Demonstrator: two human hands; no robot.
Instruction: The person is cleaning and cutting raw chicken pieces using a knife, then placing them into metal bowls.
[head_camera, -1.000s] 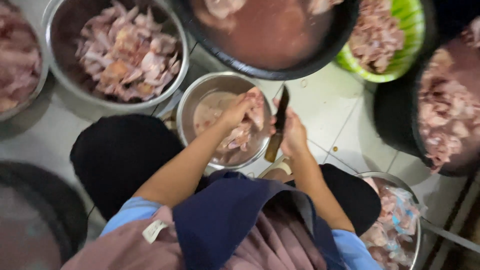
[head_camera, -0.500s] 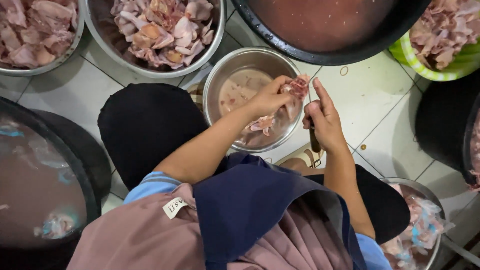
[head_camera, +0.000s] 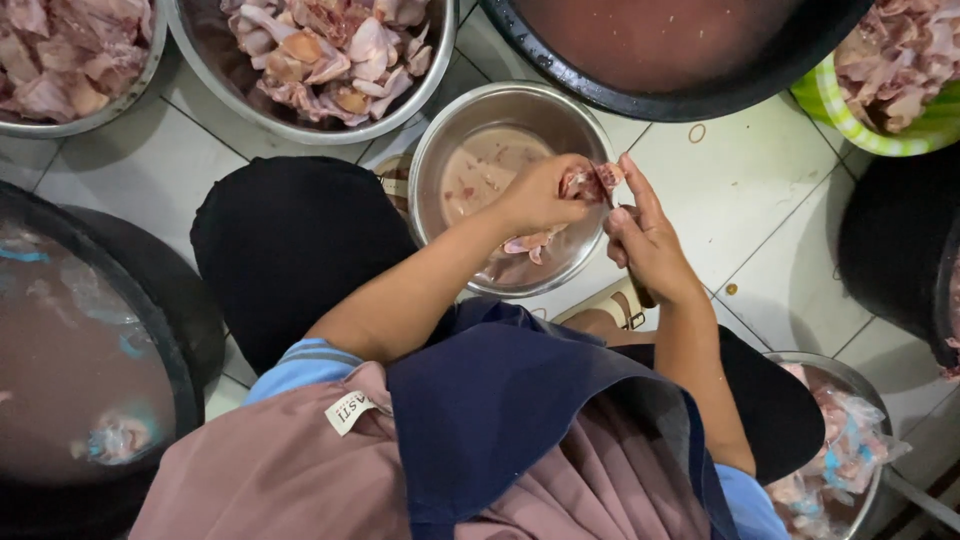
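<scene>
My left hand (head_camera: 538, 196) pinches a small piece of raw chicken (head_camera: 592, 182) above a small steel bowl (head_camera: 440, 150) on the tiled floor. My right hand (head_camera: 648, 242) is just right of it, with one finger stretched up against the meat. It is closed around a knife whose dark handle end (head_camera: 641, 296) pokes out below the palm. The blade is hidden. In the bowl there is pinkish water and a few more chicken pieces (head_camera: 527, 246).
Two steel basins of raw chicken (head_camera: 330, 50) (head_camera: 60, 60) stand at the top. A black tub of reddish water (head_camera: 660, 45) and a green basket of chicken (head_camera: 900, 70) are top right. Another black tub (head_camera: 90, 350) is left. A steel bowl with plastic bags (head_camera: 845, 445) is lower right.
The view has tilted down and closer. The knife blade, upright and visible a second ago, is now hidden behind my right hand. Both hands stay over the small bowl.
</scene>
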